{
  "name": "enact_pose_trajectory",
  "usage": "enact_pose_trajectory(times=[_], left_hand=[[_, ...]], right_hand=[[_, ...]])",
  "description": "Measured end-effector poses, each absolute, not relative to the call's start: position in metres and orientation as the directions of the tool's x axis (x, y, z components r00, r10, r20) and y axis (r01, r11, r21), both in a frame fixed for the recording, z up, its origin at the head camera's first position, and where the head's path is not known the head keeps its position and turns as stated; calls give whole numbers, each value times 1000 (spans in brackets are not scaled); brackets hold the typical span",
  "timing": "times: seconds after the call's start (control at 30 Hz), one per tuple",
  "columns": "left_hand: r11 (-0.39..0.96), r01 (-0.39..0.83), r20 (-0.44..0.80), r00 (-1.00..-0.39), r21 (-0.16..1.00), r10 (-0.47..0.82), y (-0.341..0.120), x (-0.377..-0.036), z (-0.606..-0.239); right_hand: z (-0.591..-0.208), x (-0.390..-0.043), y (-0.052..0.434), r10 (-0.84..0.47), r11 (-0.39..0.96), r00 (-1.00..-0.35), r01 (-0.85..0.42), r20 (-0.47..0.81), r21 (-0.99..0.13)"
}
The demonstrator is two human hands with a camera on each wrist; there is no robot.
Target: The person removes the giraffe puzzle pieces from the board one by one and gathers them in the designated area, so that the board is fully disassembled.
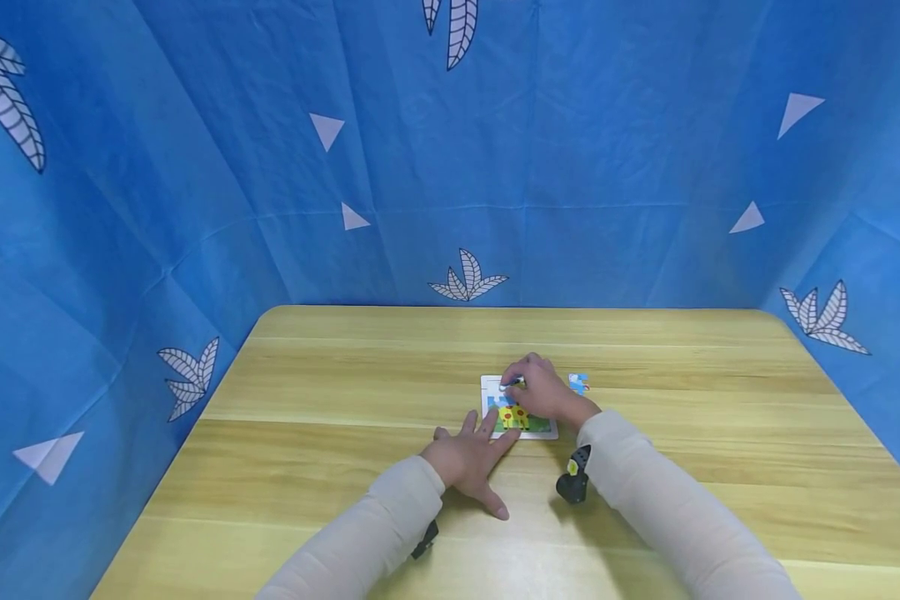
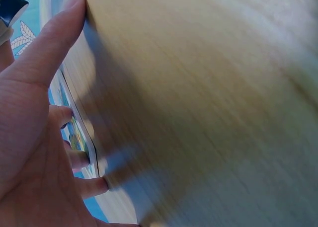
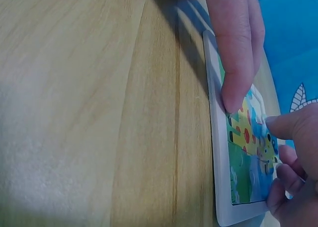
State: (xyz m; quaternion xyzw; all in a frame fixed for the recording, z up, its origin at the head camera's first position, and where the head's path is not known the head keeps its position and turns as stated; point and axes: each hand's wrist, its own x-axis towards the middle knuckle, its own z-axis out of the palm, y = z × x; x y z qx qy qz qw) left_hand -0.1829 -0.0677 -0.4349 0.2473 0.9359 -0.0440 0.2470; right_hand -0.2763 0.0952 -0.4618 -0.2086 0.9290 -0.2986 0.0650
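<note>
A small jigsaw puzzle with a white-rimmed board [image 1: 543, 435] lies on the table, showing a yellow giraffe with red spots on green. My left hand [image 1: 468, 458] has its fingers spread, with fingertips resting on the board's near left part; the thumb points away over the wood. My right hand [image 1: 542, 390] is over the board's far side, pinching a puzzle piece [image 1: 513, 382] that its fingers partly cover. In the right wrist view, the right thumb [image 3: 284, 125] lies by the giraffe's face. A loose blue-and-white puzzle piece [image 1: 578, 383] lies right of the board.
The wooden table [image 1: 360, 367] extends on all sides of the board. Behind it hangs a blue curtain [image 1: 607, 167] with white leaves and triangles. A black wrist device [image 1: 573, 477] is strapped at the right sleeve.
</note>
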Motion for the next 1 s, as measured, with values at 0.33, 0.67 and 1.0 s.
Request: enact_pose_trajectory(times=[0.33, 0.67, 1.0], left_hand=[[875, 483, -488, -756, 37, 437, -68, -184, -437], [878, 477, -484, -758, 43, 436, -68, -184, -437], [881, 470, -489, -757, 52, 433, -68, -184, -437]], right_hand=[[-455, -272, 95, -441, 715, -897, -362, 17, -598], [-458, -274, 97, -428, 704, -904, -338, 6, -625], [-460, -273, 103, -439, 714, -898, -340, -14, -612]])
